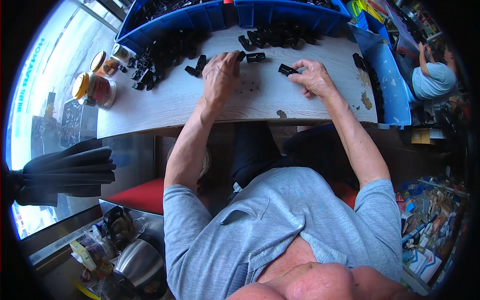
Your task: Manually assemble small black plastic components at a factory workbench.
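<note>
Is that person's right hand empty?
No, the right hand holds a small black part in its fingers.

The small black pieces (286, 69) appear to be made of hard plastic, and a faint gloss is shown on their edges. The tabletop (165, 107) is covered with a pale, wood-grained surface, mostly smooth and rather matt, which is interrupted by rough brown patches (366, 101). The blue bins (172, 24) are formed of smooth, slightly shiny plastic. On the kettle (140, 260), glossy silvery metal is seen. The grey shirt (280, 200) is made of matt, finely textured cloth.
</note>
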`<control>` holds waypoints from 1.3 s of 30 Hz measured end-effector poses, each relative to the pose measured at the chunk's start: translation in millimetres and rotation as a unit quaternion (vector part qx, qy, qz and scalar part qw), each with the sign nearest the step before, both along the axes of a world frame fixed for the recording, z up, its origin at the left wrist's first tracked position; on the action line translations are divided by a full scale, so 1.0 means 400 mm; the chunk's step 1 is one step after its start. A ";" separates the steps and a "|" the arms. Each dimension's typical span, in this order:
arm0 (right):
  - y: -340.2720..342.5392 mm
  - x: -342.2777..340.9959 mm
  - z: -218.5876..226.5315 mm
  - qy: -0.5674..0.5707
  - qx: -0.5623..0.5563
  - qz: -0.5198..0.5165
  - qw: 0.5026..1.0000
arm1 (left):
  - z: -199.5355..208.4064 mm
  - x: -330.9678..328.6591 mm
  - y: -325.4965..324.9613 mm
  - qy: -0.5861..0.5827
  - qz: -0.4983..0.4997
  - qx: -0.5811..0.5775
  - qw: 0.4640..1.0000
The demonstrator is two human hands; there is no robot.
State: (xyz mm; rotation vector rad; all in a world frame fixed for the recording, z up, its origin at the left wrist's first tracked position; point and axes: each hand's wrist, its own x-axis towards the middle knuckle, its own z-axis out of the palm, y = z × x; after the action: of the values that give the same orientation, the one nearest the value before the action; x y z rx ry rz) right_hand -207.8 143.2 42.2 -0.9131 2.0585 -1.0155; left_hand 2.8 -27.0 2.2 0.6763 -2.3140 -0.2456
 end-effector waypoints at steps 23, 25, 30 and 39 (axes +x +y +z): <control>0.005 0.008 -0.012 -0.057 -0.013 0.034 0.998 | -0.009 -0.100 0.177 -0.112 -0.171 -0.028 0.978; 0.003 0.012 -0.007 -0.042 -0.003 0.026 0.999 | -0.011 -0.098 0.184 -0.111 -0.165 -0.027 0.980; 0.006 -0.006 -0.011 -0.028 0.011 0.045 0.999 | -0.017 -0.088 0.177 -0.011 -0.136 -0.032 0.990; 0.011 -0.006 -0.026 -0.030 -0.064 0.017 0.997 | -0.005 0.098 -0.033 -0.121 0.256 -0.073 0.956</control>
State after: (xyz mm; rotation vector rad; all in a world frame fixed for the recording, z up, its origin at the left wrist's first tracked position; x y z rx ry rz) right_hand -210.3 147.5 31.9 -0.9671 1.9405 -1.1530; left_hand 42.1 -40.2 0.2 1.2508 -2.2543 0.2598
